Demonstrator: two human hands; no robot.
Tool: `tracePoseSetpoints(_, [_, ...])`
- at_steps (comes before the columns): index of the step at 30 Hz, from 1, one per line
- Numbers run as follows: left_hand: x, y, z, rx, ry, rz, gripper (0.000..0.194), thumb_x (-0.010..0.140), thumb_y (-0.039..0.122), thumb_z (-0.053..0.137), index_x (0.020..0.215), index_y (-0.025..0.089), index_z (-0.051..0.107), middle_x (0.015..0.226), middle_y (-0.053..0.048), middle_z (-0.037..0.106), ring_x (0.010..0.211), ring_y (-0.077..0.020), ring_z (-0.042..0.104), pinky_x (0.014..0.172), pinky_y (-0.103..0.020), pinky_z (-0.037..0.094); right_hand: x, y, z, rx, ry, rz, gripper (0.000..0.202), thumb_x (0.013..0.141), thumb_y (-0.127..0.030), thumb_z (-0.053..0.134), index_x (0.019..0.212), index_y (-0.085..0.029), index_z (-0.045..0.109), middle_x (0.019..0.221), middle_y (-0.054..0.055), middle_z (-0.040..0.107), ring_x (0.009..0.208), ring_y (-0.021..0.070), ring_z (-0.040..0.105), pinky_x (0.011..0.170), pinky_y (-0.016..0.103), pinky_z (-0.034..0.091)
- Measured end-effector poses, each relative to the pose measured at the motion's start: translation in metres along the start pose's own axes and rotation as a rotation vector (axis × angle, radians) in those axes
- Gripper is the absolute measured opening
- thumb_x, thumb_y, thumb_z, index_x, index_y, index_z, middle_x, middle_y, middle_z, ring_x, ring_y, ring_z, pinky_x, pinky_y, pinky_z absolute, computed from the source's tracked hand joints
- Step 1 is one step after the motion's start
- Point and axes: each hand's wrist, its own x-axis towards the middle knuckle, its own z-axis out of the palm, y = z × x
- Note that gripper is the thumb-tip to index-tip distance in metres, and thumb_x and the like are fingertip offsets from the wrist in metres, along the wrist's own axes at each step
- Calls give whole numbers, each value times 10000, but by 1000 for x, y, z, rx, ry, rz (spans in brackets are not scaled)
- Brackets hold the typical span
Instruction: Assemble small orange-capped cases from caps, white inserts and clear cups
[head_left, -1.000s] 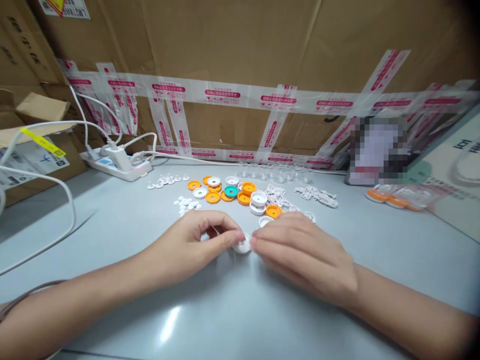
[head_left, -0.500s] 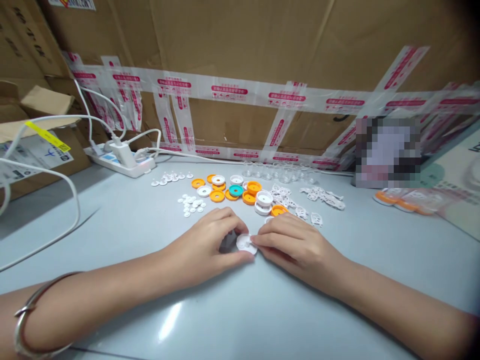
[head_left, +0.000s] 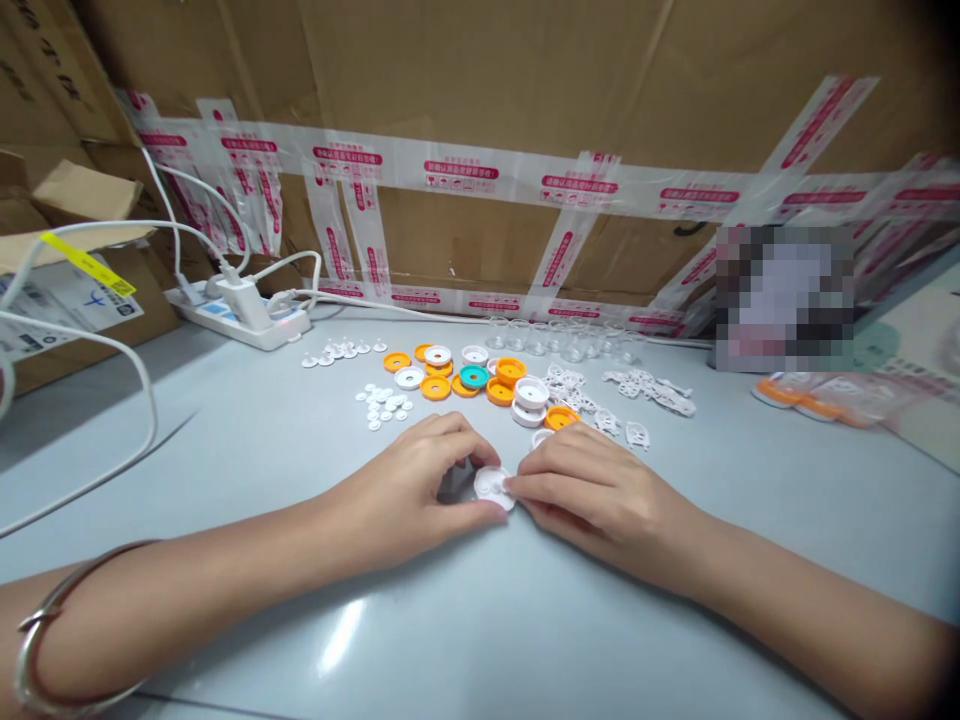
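Between my two hands, low over the table, is a small round white plastic disc (head_left: 491, 488). My left hand (head_left: 431, 485) pinches its rim, thumb at the near side and fingers at the far side. The fingertips of my right hand (head_left: 592, 495) are pressed together at the disc's right part; whether they hold a smaller piece there is hidden. Just beyond my hands lie orange rings (head_left: 436, 387), white rings (head_left: 531, 392) and one teal ring (head_left: 473, 377), some stacked. A white ring (head_left: 541, 439) shows partly behind my right hand.
Small white caps (head_left: 384, 405) and white stemmed discs (head_left: 341, 350) lie to the left. Clear cups (head_left: 574, 345) line the back; white lattice pieces (head_left: 651, 390) lie to the right. A power strip (head_left: 247, 318) with cables, a cardboard box (head_left: 75, 300) and bagged orange-white items (head_left: 817, 398) surround them.
The view has shifted slightly. Both hands keep the same hold on the white disc, with hardly any movement of the fingers.
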Motion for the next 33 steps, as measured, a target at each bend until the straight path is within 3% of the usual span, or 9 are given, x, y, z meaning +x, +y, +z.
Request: tracePoseSetpoints(33, [0, -1, -1, -13, 4, 2, 248, 788, 350, 611, 989, 206, 598, 975, -37, 566, 919, -171, 523, 807, -282, 419, -1, 2, 0, 70, -20, 55, 153, 847, -144, 511, 922, -185, 638, 790, 47, 642, 737, 143, 550, 685, 295, 412])
